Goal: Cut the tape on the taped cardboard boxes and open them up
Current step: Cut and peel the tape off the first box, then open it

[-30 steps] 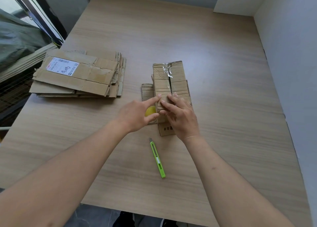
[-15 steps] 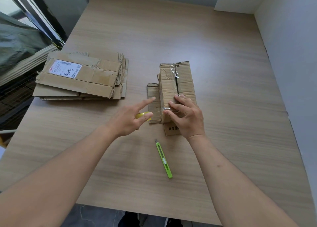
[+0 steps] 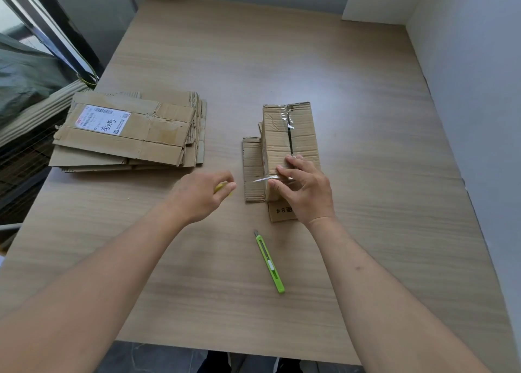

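A small cardboard box (image 3: pixel 290 136) lies in the middle of the table, its top seam slit, with crinkled clear tape at the far end. One flap lies flat to its left and a flap marked "#8" sticks out toward me. My right hand (image 3: pixel 306 189) sits at the box's near end, with thumb and fingers pinching a loose strip of clear tape (image 3: pixel 263 179) that points left. My left hand (image 3: pixel 201 196) hovers left of the box, fingers curled round a small yellow thing (image 3: pixel 222 188) that is mostly hidden. A green utility knife (image 3: pixel 270 262) lies on the table between my forearms.
A stack of flattened cardboard boxes (image 3: pixel 127 133) with a shipping label on top lies at the table's left side. White walls close off the table's right side and far right corner. A dark window frame and folded cardboard stand beyond the left edge.
My left hand has drawn away from the box to the left with the yellow thing. My right hand stays at the near end, and the tape strip now sticks out from its fingers.
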### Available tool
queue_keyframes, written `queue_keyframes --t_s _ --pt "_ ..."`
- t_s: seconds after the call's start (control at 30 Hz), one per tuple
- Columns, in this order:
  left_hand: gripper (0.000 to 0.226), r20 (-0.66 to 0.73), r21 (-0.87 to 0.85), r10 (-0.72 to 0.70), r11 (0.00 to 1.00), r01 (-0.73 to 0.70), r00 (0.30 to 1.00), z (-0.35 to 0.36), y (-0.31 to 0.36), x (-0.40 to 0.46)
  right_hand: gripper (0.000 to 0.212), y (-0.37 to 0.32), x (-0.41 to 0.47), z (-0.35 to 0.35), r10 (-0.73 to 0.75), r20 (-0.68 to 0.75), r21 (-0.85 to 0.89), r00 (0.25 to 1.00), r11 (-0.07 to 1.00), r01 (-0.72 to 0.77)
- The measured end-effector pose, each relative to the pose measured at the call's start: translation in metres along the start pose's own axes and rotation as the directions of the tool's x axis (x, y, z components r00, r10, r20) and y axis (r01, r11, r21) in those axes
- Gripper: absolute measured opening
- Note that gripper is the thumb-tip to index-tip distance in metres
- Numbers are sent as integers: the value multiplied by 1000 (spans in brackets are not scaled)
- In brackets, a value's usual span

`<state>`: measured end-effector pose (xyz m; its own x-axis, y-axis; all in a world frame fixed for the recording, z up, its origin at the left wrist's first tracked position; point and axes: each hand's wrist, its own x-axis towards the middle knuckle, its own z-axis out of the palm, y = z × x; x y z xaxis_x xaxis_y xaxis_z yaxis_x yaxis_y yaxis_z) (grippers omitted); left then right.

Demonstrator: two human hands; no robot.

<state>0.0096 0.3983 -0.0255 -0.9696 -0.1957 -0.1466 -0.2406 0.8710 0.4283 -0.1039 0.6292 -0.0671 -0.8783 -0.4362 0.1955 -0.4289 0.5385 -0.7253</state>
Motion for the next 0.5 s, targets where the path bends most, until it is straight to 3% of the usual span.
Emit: queue_keyframes --t_s 0.37,0.43,0.5 --pt "11 -17 -74 -70 995 69 997 6 15 -2 36 -25 -3 -3 65 88 -158 994 986 -51" --pt "11 -16 -64 -65 996 64 998 4 18 -2 40 -28 -8 -5 34 97 -196 995 981 -15" --pt "11 -10 -59 -55 997 54 998 1 21 -3 38 -34 -16 -7 -60 20 -207 998 976 63"
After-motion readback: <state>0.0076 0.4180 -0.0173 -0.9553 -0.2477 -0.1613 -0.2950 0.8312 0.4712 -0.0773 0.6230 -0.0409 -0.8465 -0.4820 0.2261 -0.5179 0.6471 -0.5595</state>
